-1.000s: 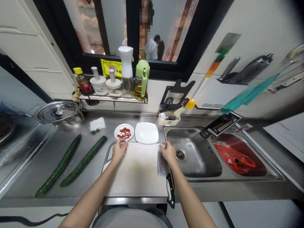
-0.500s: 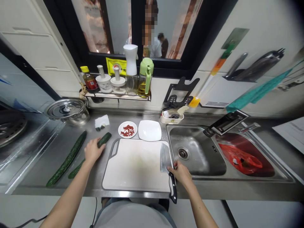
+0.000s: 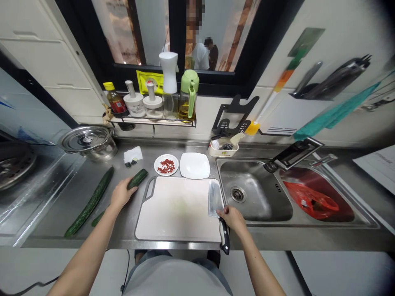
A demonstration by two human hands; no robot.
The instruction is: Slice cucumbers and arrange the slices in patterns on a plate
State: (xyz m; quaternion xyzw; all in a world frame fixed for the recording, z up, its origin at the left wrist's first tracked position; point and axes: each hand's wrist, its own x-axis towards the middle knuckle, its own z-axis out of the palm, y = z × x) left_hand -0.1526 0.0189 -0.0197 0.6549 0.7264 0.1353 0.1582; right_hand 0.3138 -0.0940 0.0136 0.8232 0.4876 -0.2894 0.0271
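My left hand (image 3: 121,194) is closed around a dark green cucumber (image 3: 137,179) whose far end sticks out past the fingers. Behind the wrist, part of a cucumber (image 3: 98,219) shows; whether it is the same one is hidden. A longer cucumber (image 3: 89,203) lies farther left. On the white cutting board (image 3: 173,209), a broad-bladed kitchen knife (image 3: 215,199) lies flat along the right edge, its black handle overhanging the front. My right hand (image 3: 233,218) is beside it, thumb at the base of the blade and fingers curled by the board's edge.
Behind the board stand a plate of red bits (image 3: 167,165) and a white plate (image 3: 195,166). Cucumber ends lie by a white paper (image 3: 133,154). A lidded pot (image 3: 89,142) is back left. The sink (image 3: 256,193) adjoins the board; a red bag (image 3: 313,200) fills its right basin.
My left hand and its cucumber have shifted slightly right, closer to the board. My right hand stays by the knife. The whole view has moved slightly.
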